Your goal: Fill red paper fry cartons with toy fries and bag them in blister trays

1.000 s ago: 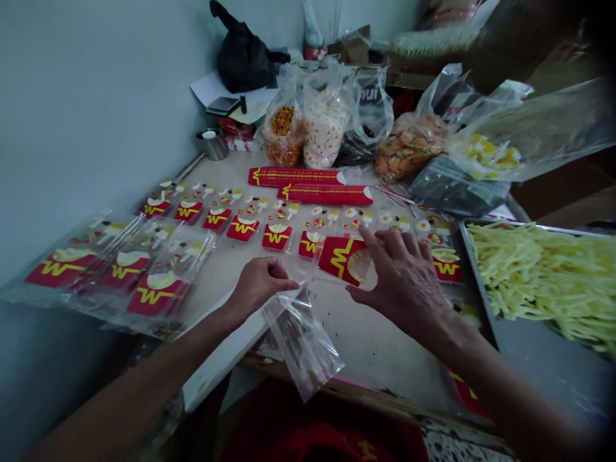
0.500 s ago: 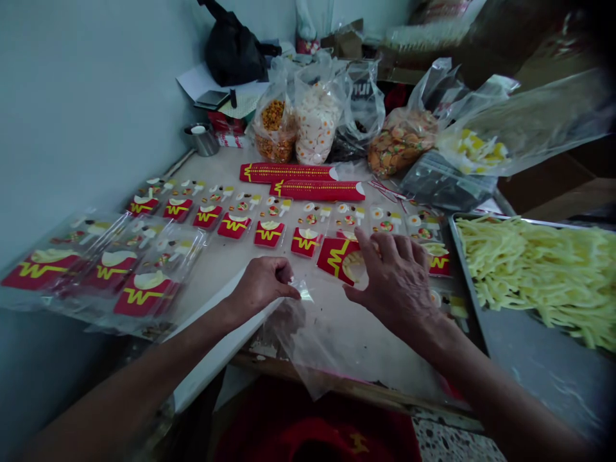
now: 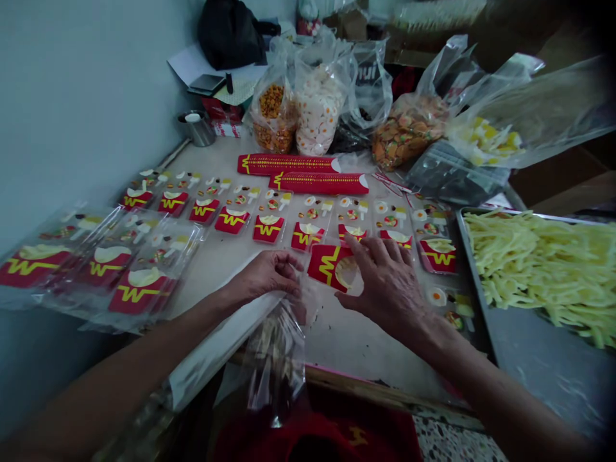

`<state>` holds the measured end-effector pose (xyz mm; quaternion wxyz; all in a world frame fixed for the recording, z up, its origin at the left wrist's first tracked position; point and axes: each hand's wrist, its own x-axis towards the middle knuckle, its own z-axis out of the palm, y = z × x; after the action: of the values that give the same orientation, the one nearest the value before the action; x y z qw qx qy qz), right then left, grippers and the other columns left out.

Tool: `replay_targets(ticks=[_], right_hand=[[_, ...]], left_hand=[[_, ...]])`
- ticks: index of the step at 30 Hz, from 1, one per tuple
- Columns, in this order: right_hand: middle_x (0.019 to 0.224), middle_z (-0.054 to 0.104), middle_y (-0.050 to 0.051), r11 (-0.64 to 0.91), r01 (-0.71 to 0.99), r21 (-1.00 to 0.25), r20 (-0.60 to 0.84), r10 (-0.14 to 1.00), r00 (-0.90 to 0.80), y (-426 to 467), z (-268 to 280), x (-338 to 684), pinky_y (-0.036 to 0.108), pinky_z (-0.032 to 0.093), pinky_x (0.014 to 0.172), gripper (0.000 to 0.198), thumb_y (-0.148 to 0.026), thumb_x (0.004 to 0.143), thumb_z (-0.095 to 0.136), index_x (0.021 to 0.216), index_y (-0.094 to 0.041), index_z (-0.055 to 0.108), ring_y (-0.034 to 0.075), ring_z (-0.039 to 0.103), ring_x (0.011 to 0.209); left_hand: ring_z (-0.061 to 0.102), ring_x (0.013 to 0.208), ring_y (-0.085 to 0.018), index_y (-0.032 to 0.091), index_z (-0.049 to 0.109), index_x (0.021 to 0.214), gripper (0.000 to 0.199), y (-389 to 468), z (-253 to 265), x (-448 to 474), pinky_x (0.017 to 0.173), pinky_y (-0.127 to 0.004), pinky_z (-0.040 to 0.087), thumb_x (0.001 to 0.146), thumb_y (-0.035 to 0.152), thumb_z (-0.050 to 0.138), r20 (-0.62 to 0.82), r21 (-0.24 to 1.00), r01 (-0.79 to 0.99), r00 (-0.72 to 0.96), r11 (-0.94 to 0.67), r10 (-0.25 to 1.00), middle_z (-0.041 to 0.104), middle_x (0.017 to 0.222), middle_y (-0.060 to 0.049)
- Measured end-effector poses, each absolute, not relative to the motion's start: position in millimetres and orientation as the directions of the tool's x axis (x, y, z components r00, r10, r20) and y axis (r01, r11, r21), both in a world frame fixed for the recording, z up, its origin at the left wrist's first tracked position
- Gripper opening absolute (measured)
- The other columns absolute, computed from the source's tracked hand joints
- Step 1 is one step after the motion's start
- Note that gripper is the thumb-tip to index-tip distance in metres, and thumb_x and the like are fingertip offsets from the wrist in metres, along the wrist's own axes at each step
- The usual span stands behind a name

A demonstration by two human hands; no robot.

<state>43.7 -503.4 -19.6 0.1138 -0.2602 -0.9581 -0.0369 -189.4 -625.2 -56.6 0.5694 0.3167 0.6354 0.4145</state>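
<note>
My left hand [image 3: 267,277] pinches the mouth of a clear plastic bag [image 3: 276,362], which hangs down over the table's front edge. In my right hand [image 3: 395,283] is a small red carton [image 3: 323,265] with a yellow zigzag mark, gripped between thumb and fingers at its pale end. The carton lies on its side, its red end pointing at the bag's mouth. Behind my hands runs a row of clear packs, each with a red carton [image 3: 268,228] and small toy-like food pieces [image 3: 312,208].
Larger filled packs [image 3: 142,289] overlap at the left. A metal tray [image 3: 529,346] of pale yellow strips [image 3: 539,269] stands at the right. Two stacks of red cartons [image 3: 320,183] lie behind the row. Bags of small pieces [image 3: 315,122] and a metal cup [image 3: 199,130] are at the back.
The right hand has moved the red carton slightly left, toward the bag. The left hand has raised the bag's mouth a little, and the bag now hangs straighter.
</note>
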Motion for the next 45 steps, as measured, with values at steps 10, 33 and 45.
replay_targets(ticks=[10,33,45], right_hand=[[0.128,0.056,0.016,0.814,0.574,-0.088,0.311,0.57,-0.761,-482.5,-16.6,54.7,0.053,0.039,0.095,0.097,-0.049,0.074,0.08,0.156,-0.022,0.035,0.039,0.046,0.118],[0.132,0.053,0.016,0.82,0.569,-0.06,0.28,0.561,-0.779,-490.2,-10.9,117.4,0.052,0.04,0.096,0.1,-0.052,0.077,0.078,0.159,-0.023,0.03,0.039,0.046,0.12],[0.132,0.055,0.016,0.818,0.574,-0.038,0.312,0.556,-0.771,-509.5,2.2,111.4,0.052,0.035,0.1,0.096,-0.041,0.077,0.077,0.157,-0.024,0.028,0.04,0.044,0.122]], left_hand=[[0.065,0.068,-0.013,0.018,0.068,0.111,0.061,-631.8,-63.9,-199.1,0.069,-0.025,0.048,0.055,0.023,0.091,-0.471,0.873,0.006,-0.245,0.487,0.847,0.071,0.073,0.003],[0.056,0.06,-0.013,0.017,0.069,0.06,0.033,-637.1,-44.7,-138.2,0.056,-0.024,0.038,0.055,0.04,0.092,-0.414,0.764,0.346,-0.383,0.544,0.826,0.069,0.063,-0.001],[0.053,0.056,-0.013,0.018,0.066,0.059,0.032,-632.9,-30.4,-112.8,0.053,-0.025,0.037,0.055,0.038,0.092,-0.447,0.728,0.414,-0.318,0.547,0.836,0.063,0.056,0.002]])
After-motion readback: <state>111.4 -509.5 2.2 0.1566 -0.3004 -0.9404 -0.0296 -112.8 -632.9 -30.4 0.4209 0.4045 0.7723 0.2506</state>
